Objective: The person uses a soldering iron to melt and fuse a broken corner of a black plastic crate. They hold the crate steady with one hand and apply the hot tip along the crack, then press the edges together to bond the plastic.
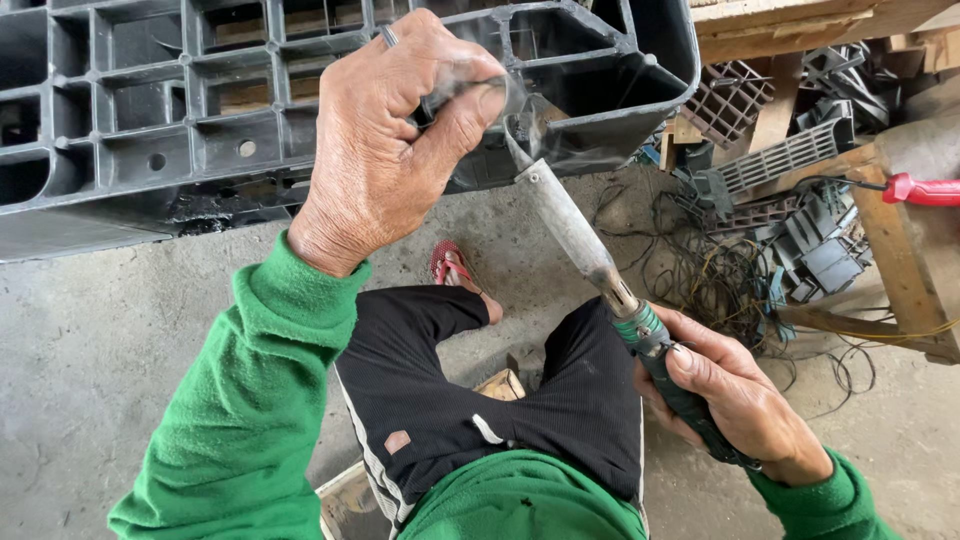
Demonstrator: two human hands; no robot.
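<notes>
**Hot iron meets pallet edge**

Bare concrete floor, scrap plastic and tangled wire piled to the right. Left hand (pixel 385 150) closes on the dark plastic pallet (pixel 150 130), bracing its rim steady. Right hand (pixel 735 400) wraps tight around the soldering iron (pixel 590 260), angled up so its tip touches the rim, smoke rising there.

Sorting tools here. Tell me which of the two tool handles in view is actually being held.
The dark green handle of the soldering iron, gripped in the right hand. The red handle lies untouched on the wooden bench at the right edge.
</notes>
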